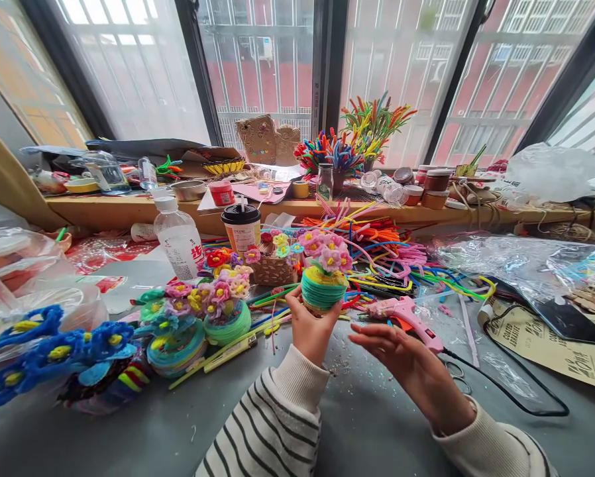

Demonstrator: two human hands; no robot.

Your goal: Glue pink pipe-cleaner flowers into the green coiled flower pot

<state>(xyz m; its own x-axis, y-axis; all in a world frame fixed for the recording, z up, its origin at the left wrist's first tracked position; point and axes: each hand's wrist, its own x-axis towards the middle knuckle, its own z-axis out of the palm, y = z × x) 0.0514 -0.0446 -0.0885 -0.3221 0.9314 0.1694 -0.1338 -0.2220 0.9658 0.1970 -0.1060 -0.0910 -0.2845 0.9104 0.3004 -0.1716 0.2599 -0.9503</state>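
Left hand [313, 330] grips round teal-and-yellow yarn-wrapped pot [323, 289] low, left of pink plastic glue gun [407, 317], probably to spare pot's pink fuzzy flowers [326, 250]. Right hand [417, 371] outstretched, apparently empty, gun's near side.

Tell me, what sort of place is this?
Probably a craft corner beside a window. A pink glue gun lies near a heap of coloured pipe cleaners, and the left hand holds a small teal-and-yellow pot topped with fuzzy pink flowers.
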